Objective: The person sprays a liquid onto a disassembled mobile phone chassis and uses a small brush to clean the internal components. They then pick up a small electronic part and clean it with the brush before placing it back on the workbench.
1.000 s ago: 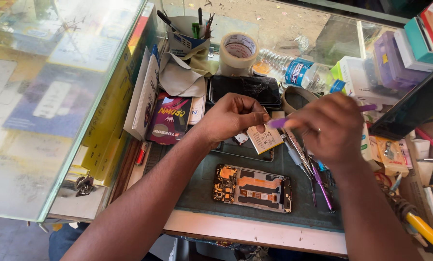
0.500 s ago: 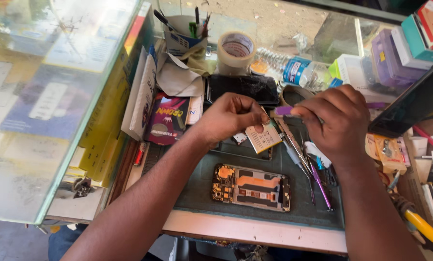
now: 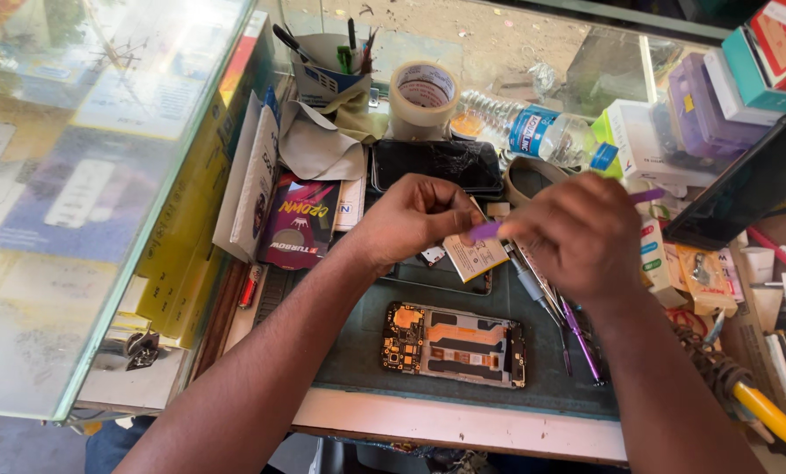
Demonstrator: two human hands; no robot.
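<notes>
Both hands meet above the middle of the counter (image 3: 463,421), forearms coming in from the near edge. Left hand (image 3: 410,219): fingers curled, grip pinched shut on a small pale battery pack (image 3: 473,257), held tilted just above the mat. Right hand (image 3: 581,233): knuckles up, grip closed around a thin purple tool (image 3: 488,230); one tip pokes out toward the left hand and touches the battery pack, the other end shows past the knuckles on the far side. Opened phone (image 3: 452,345) lies flat on the dark mat (image 3: 542,386), near the front edge, just below the hands and untouched. Tweezers and a purple screwdriver (image 3: 579,329) lie on the mat under the right wrist. Tape roll (image 3: 423,98) and bottle (image 3: 533,132) crowd the far edge; boxes stack up at the right.
</notes>
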